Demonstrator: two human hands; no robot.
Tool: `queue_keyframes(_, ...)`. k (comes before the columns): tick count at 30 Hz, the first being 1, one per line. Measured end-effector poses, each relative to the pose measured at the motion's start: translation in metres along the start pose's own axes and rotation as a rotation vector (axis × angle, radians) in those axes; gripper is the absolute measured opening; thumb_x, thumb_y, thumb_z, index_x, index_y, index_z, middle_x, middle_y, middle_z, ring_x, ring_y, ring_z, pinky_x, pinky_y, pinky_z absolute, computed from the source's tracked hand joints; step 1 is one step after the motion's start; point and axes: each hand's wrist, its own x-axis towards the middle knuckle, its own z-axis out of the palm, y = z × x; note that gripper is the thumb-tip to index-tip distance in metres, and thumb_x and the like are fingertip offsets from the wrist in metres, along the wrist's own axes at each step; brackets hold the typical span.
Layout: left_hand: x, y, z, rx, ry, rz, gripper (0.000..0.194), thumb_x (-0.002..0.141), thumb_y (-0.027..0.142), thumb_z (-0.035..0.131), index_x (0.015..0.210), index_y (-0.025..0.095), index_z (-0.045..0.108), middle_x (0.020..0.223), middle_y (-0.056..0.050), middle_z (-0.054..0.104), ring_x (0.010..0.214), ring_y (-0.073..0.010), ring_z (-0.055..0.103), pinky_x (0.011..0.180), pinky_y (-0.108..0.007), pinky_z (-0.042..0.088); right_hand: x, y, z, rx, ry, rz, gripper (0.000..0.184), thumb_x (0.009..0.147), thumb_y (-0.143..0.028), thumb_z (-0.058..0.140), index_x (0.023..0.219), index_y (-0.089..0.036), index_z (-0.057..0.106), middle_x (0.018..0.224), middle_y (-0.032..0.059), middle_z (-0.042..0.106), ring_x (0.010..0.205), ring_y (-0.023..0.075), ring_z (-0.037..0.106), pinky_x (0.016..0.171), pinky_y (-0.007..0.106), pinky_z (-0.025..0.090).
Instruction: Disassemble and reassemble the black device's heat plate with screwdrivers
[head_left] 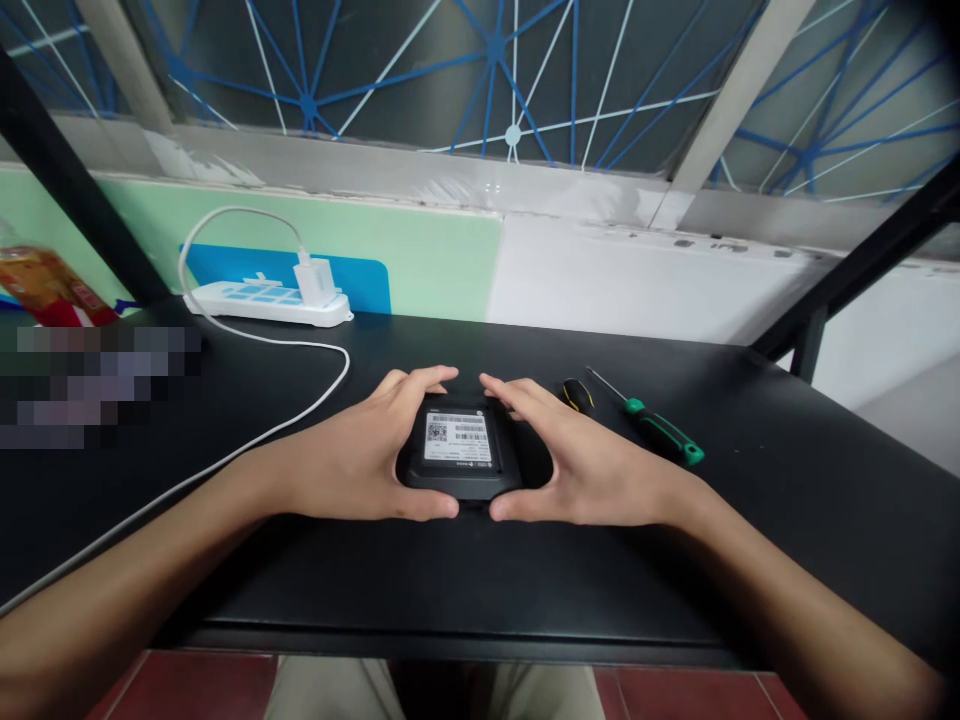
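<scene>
A small black box-shaped device [459, 455] with a white label of barcodes on its upturned face lies on the black table [465, 590]. My left hand [360, 455] wraps its left side, thumb at the near edge and fingers over the far edge. My right hand [577, 460] grips the right side in the same way. Both hands are closed on the device.
A green-handled screwdriver [652, 428] lies just right of my right hand, and a black-and-yellow tool [577, 393] sits behind it. A white power strip [270, 300] with a plugged charger and a white cable [300, 415] lies at the back left. A blurred patch covers the far left.
</scene>
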Motion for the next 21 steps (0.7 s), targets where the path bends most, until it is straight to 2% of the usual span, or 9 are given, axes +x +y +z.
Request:
queue_keyframes(6, -0.0001, -0.0028, 0.0005, 0.044, 0.027, 0.060, 0.106, 0.077, 0.064, 0.078, 0.158, 0.024, 0.022, 0.162, -0.020, 0.036, 0.147, -0.0438, 0.041, 0.115, -0.064, 0.045, 0.0000, 0.0040, 0.0003, 0.020, 0.078, -0.047, 0.111, 0.077, -0.062, 0.080, 0.165, -0.028, 0.023, 0.157, 0.0140, 0.043, 0.145, 0.0322, 0.049, 0.124, 0.057, 0.044)
queue_keyframes(10, -0.0005, -0.0043, 0.0008, 0.008, 0.075, 0.066, 0.111, 0.074, 0.063, 0.081, 0.157, 0.022, 0.020, 0.161, -0.021, 0.034, 0.147, -0.0434, 0.040, 0.117, -0.063, 0.043, -0.0003, 0.0020, -0.0017, -0.009, 0.100, -0.060, 0.112, 0.077, -0.063, 0.080, 0.166, -0.027, 0.022, 0.161, 0.0141, 0.041, 0.149, 0.0314, 0.047, 0.126, 0.055, 0.042)
queue_keyframes(16, 0.0001, -0.0024, 0.0001, -0.047, 0.167, 0.087, 0.113, 0.069, 0.063, 0.084, 0.154, 0.020, 0.024, 0.150, -0.022, 0.043, 0.143, -0.0435, 0.044, 0.115, -0.065, 0.044, -0.0013, -0.0030, -0.0047, -0.043, 0.100, -0.101, 0.112, 0.077, -0.065, 0.079, 0.166, -0.029, 0.021, 0.169, 0.0146, 0.035, 0.156, 0.0345, 0.039, 0.128, 0.060, 0.036)
queue_keyframes(21, -0.0010, -0.0017, 0.0015, -0.059, 0.172, 0.094, 0.111, 0.071, 0.064, 0.084, 0.155, 0.021, 0.025, 0.153, -0.021, 0.041, 0.144, -0.0439, 0.044, 0.118, -0.065, 0.042, 0.0017, -0.0039, -0.0047, 0.016, 0.179, -0.110, 0.113, 0.071, -0.056, 0.086, 0.163, -0.025, 0.028, 0.159, 0.0149, 0.046, 0.148, 0.0316, 0.049, 0.125, 0.054, 0.043)
